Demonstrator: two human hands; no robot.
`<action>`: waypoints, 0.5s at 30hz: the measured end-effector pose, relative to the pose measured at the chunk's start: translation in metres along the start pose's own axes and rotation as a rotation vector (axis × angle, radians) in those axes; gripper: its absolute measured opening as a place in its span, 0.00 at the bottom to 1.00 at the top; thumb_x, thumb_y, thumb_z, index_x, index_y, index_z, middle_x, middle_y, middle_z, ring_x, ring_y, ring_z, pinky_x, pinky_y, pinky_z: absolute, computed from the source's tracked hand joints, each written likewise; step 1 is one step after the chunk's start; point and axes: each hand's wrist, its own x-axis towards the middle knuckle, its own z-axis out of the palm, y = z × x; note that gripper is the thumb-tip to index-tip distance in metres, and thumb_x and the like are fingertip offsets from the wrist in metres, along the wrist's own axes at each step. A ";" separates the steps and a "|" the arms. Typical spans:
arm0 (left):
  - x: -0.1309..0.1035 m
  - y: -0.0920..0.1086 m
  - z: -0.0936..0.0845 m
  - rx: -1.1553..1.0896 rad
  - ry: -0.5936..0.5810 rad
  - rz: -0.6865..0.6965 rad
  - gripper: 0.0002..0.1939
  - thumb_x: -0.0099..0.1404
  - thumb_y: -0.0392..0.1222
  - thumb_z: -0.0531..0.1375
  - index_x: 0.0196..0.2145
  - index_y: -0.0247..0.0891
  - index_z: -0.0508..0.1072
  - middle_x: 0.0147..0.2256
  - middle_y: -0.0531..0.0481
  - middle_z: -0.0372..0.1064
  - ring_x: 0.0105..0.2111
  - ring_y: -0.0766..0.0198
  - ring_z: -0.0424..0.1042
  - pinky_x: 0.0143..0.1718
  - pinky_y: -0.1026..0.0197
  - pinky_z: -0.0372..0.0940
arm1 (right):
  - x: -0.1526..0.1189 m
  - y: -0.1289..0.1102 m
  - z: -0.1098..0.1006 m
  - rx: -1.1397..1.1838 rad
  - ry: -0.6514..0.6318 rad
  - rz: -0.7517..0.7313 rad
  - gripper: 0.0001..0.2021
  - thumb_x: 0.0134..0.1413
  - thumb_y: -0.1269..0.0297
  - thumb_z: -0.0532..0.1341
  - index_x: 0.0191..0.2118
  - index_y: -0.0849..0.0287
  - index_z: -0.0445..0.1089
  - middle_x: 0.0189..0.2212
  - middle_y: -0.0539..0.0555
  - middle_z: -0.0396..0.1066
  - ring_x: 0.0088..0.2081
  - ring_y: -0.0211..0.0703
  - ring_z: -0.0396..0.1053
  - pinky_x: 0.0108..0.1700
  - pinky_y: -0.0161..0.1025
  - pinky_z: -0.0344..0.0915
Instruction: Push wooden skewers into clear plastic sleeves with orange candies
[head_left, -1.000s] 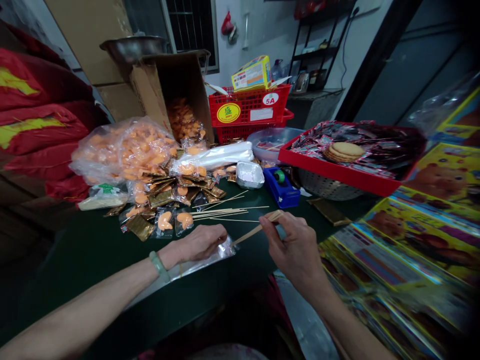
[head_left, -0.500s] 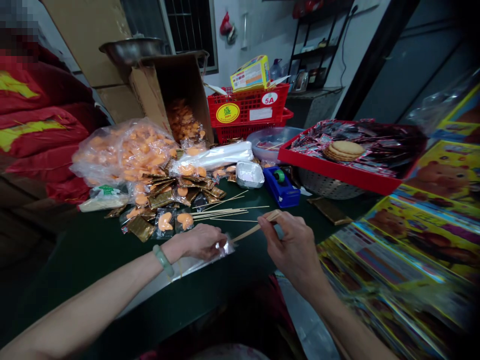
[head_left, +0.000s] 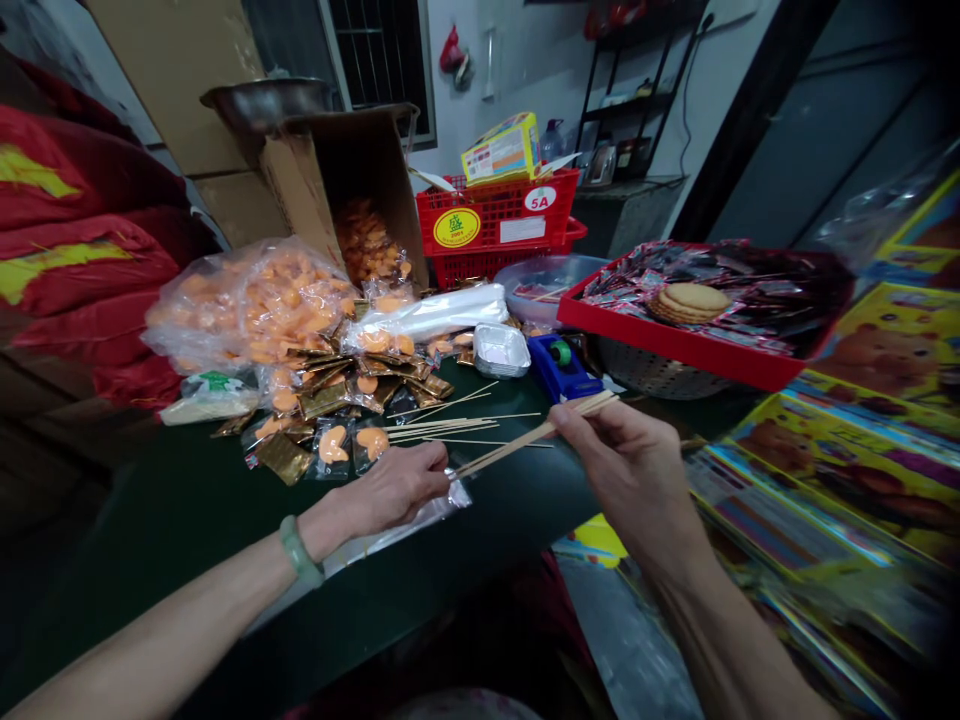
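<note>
My right hand point(head_left: 626, 455) is closed around a bundle of thin wooden sticks point(head_left: 510, 448), gripping it near its right end. The sticks slant down leftward to the fingertips of my left hand point(head_left: 397, 490), which is closed at the mouth of a long clear plastic bag point(head_left: 420, 522) lying on the table. How far the sticks reach into the bag is hidden by the left fingers. Just beyond lie loose wooden sticks point(head_left: 442, 428) and small clear packets with orange pieces point(head_left: 334, 445). Gold sachets point(head_left: 287, 458) are heaped behind them.
A blue tape dispenser point(head_left: 562, 368) and foil trays point(head_left: 501, 350) stand behind my hands. To the right are a red box lid point(head_left: 675, 345) full of sachets and stacked yellow printed packages point(head_left: 847, 470). Bagged orange pieces point(head_left: 277, 305) and red baskets point(head_left: 495, 215) sit at the back.
My right hand has moved to the right with the stick bundle, and a longer stretch of sticks now shows between my hands. My left hand has shifted slightly to the left.
</note>
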 end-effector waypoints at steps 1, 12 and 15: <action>-0.003 0.002 -0.003 0.016 0.003 0.006 0.08 0.60 0.30 0.48 0.29 0.36 0.65 0.33 0.50 0.59 0.28 0.67 0.56 0.26 0.64 0.50 | 0.001 -0.001 0.001 0.018 -0.027 0.015 0.08 0.47 0.62 0.60 0.22 0.60 0.68 0.20 0.50 0.68 0.22 0.36 0.63 0.25 0.34 0.59; -0.021 0.020 -0.022 0.035 0.045 -0.141 0.14 0.69 0.40 0.39 0.34 0.35 0.61 0.33 0.49 0.61 0.29 0.65 0.59 0.27 0.61 0.51 | 0.015 -0.016 0.010 0.229 -0.063 0.144 0.09 0.38 0.61 0.63 0.16 0.60 0.68 0.17 0.50 0.66 0.20 0.35 0.60 0.22 0.32 0.56; -0.024 0.026 -0.026 0.053 0.066 -0.127 0.16 0.69 0.41 0.38 0.33 0.36 0.61 0.32 0.49 0.61 0.28 0.65 0.58 0.27 0.61 0.51 | 0.006 -0.015 0.028 0.256 -0.150 0.147 0.10 0.40 0.61 0.62 0.17 0.60 0.67 0.16 0.49 0.65 0.20 0.35 0.60 0.22 0.33 0.56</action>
